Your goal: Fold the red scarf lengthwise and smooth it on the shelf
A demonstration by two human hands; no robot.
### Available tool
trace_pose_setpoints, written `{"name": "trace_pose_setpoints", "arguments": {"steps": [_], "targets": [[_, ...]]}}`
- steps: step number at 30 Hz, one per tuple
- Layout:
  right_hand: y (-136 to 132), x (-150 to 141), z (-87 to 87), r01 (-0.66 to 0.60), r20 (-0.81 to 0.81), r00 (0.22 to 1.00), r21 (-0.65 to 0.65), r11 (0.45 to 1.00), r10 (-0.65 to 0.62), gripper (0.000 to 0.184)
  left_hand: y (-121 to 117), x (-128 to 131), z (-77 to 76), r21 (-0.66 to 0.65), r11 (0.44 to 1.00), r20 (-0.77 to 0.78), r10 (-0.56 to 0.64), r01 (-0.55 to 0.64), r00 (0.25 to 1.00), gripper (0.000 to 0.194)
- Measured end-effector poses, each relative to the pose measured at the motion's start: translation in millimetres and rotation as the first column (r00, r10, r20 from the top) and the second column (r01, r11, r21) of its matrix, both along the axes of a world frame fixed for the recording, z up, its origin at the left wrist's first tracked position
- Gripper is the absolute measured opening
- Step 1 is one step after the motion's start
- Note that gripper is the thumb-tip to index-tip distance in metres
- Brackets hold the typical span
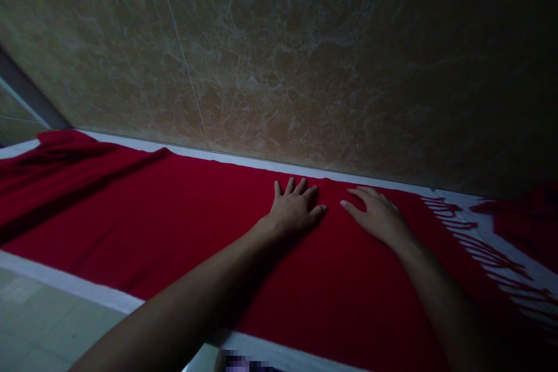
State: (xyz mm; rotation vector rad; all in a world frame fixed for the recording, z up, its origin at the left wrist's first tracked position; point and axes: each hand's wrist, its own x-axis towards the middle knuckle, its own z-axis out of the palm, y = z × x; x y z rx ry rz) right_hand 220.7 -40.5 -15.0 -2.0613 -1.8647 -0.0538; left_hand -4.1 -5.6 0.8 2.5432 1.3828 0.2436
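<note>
A long red scarf lies spread flat on a white surface that runs along a marble wall. My left hand rests palm down on the scarf near its far edge, fingers spread and flat. My right hand lies flat on the cloth just to the right, fingers stretched out toward the left hand. Neither hand holds anything. The scarf's red fringe trails over the white surface at the right.
A brown marble wall stands right behind the surface. The scarf bunches into folds at the far left. More red cloth lies at the right edge. Pale floor tiles show at the lower left.
</note>
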Motion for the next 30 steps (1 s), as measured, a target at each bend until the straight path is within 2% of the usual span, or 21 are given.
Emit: {"name": "trace_pose_setpoints", "arguments": {"steps": [19, 24, 30], "targets": [[0.9, 0.3, -1.0, -0.009, 0.001, 1.0, 0.035, 0.999, 0.009, 0.046, 0.3, 0.9, -0.6, 0.008, 1.0, -0.01, -0.003, 0.003, 1.0, 0.071], [1.1, 0.5, -1.4, -0.004, 0.005, 1.0, -0.007, 1.0, 0.004, 0.045, 1.0, 0.0, -0.9, 0.003, 1.0, -0.008, 0.0, 0.0, 1.0, 0.071], [1.0, 0.9, -1.5, 0.006, 0.002, 1.0, 0.009, 1.0, -0.006, 0.046, 0.6, 0.0, -0.6, 0.0, 1.0, -0.008, 0.001, -0.001, 1.0, 0.071]]}}
